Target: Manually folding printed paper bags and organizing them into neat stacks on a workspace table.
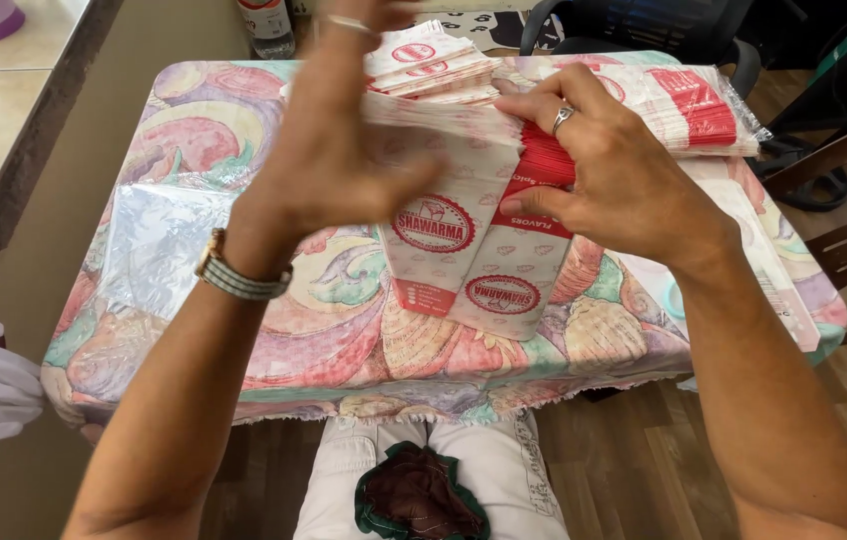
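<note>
A stack of flat paper food bags [469, 255] lies on the plastic-covered table [159, 240], before a plastic-wrapped bundle of paper bags [689, 105]; a bottle [266, 25] stands behind.

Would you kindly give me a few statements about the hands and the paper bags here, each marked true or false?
1. The right hand wears a ring. True.
2. The left hand rests flat on the table. False: it is raised over the stack of paper bags, blurred.
3. The bags in the hands are white with red print. True.
4. The tablecloth is plain white. False: it bears a pastel pattern in pink, green and yellow.
5. A wrapped pack of bags lies on the table beyond the right hand. True.
6. The left wrist is bare. False: it wears a wristband.
</note>
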